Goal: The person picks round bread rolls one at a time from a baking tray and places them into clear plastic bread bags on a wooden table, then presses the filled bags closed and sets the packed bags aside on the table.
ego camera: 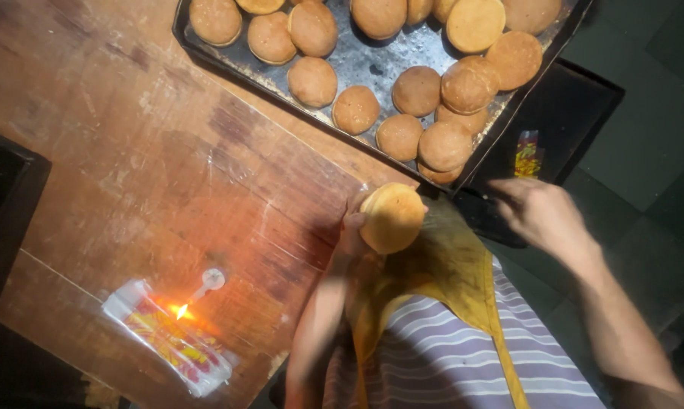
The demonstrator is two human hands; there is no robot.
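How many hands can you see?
2. The left hand holds a round bun by the wooden table's edge. The right hand is at the near corner of the baking tray of buns. No other hands show.

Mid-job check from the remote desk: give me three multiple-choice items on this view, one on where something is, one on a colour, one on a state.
1. Where does the baking tray of buns lie?
A. top of the wooden table
B. on the floor
C. in the person's lap

2. What colour is the apron?
A. blue
B. mustard yellow
C. white

3. What is the state of the left hand?
A. empty and flat on the table
B. inside the tray
C. holding a bun

Answers: 1 A, the tray sits along the table's far edge. 2 B, the cloth over the striped shirt is yellow. 3 C, the fingers grip one round bun.
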